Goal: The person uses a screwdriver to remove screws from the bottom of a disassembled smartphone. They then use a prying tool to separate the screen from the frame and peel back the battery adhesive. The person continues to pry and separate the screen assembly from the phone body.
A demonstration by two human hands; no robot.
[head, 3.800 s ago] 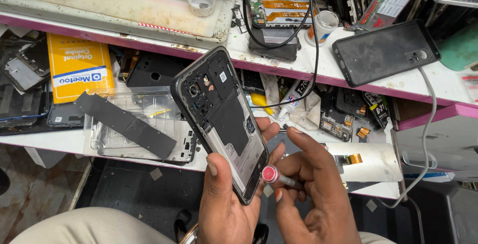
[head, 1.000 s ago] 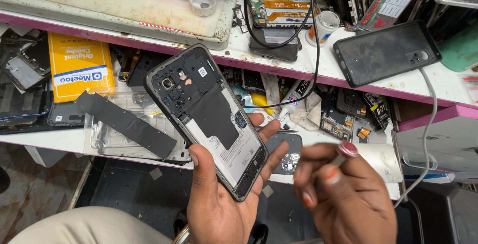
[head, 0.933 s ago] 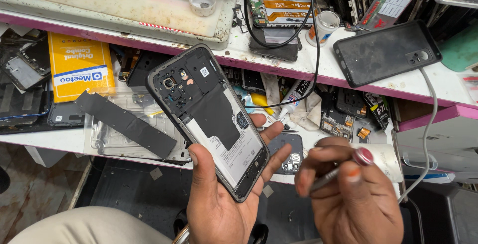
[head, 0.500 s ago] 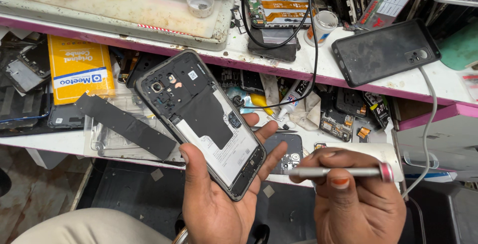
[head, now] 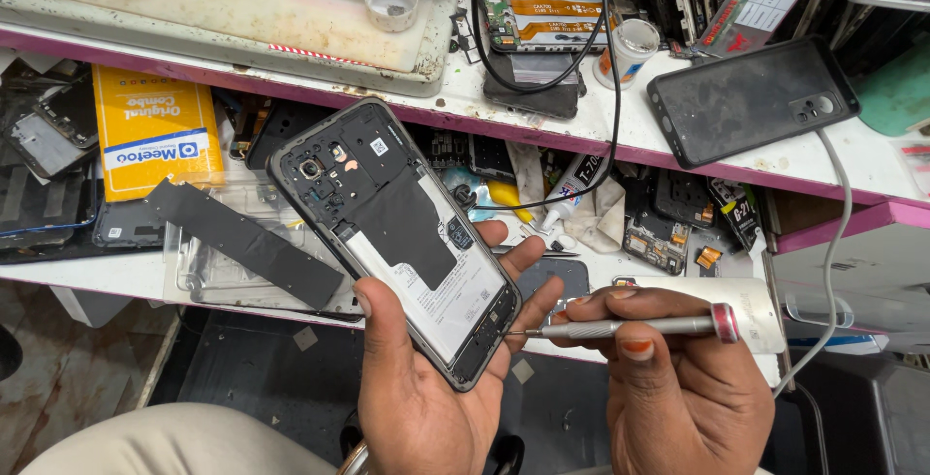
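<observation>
- Opened phone (head: 397,233), back cover off, lies tilted in our left hand (head: 426,388) above the lower worktop (head: 116,276); camera end points up-left, battery and dark inner plates show.
- Left hand grip closed around the phone: thumb on its left edge, fingers curled on the right edge.
- Right hand (head: 678,398) pinches a slim metal screwdriver (head: 630,327) with a red end cap, held roughly level; grip closed on it.
- Screwdriver tip touches the phone's lower right edge.
- Nearby we see a black phone back (head: 751,97) on the upper shelf, a yellow box (head: 155,131) at left, and a clear tray (head: 242,262) with a black strip (head: 242,243).
</observation>
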